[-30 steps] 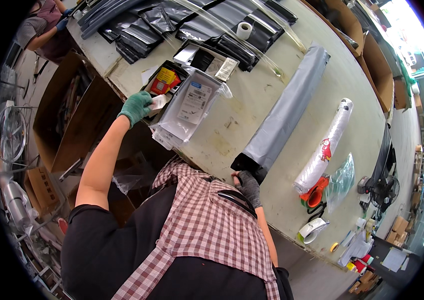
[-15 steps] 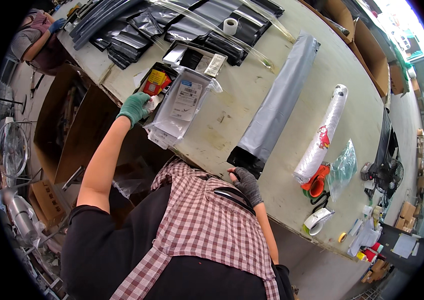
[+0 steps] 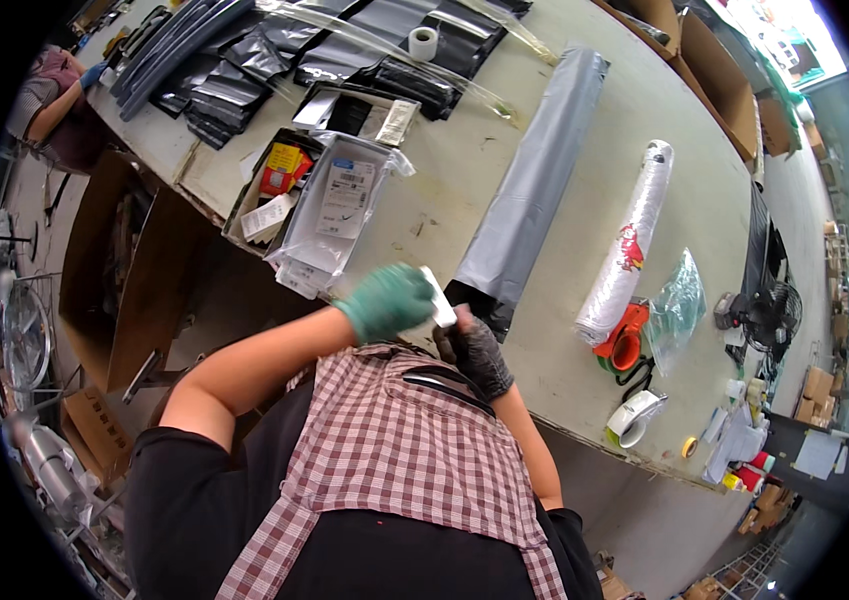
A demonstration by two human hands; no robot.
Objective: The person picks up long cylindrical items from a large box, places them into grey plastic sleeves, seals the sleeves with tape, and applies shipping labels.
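My left hand (image 3: 387, 303), in a green glove, is closed on a small white piece (image 3: 439, 300), flat and narrow like a label or a folded slip; its exact kind is unclear. My right hand (image 3: 481, 358), in a dark grey fingerless glove, has its bare fingertips closed at the lower end of that piece. Both hands meet in front of my checked apron, by the table edge. Just beyond them lies a long grey plastic-wrapped parcel (image 3: 534, 190), its black near end (image 3: 479, 308) beside my right hand.
Open boxes hold white label cards (image 3: 347, 200), red and yellow packets (image 3: 284, 168) and white slips (image 3: 269, 217). Black plastic bags (image 3: 224, 90) and a white roll (image 3: 422, 43) lie far left. Rightward are a film roll (image 3: 629, 245), an orange tape dispenser (image 3: 627, 340) and a fan (image 3: 769, 315).
My left hand has come from the slip box to the table edge, bringing the white piece. My right hand has lifted its fingers to meet it. The view has shifted slightly.
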